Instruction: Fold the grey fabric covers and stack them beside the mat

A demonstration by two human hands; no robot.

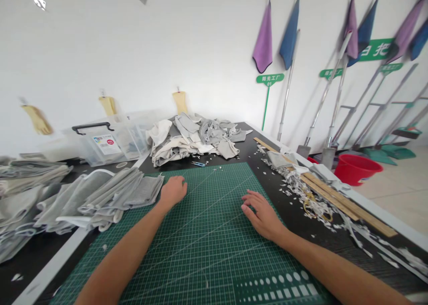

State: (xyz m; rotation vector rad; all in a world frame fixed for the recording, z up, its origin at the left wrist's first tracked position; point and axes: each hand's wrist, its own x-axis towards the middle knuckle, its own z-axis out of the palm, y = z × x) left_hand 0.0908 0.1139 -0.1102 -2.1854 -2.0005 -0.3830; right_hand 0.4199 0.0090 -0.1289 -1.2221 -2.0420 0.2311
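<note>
Both my hands rest on a green cutting mat (207,233) on a dark table. My left hand (173,191) lies near the mat's left edge with its fingers curled under; nothing shows in it. It sits right beside a stack of folded grey cloths (110,195). My right hand (262,213) lies flat on the mat's right part, fingers stretched out and pointing left, holding nothing. A heap of unfolded grey and white cloths (194,138) lies beyond the mat. Small blue snips (198,164) lie just in front of that heap.
A wooden ruler (334,195) and fabric scraps (301,189) line the table's right side, with yellow-handled scissors (312,204) among them. A clear plastic bin (107,142) stands at the back left. More folded cloths (20,184) lie far left. A red basin (356,167) and mops stand by the wall.
</note>
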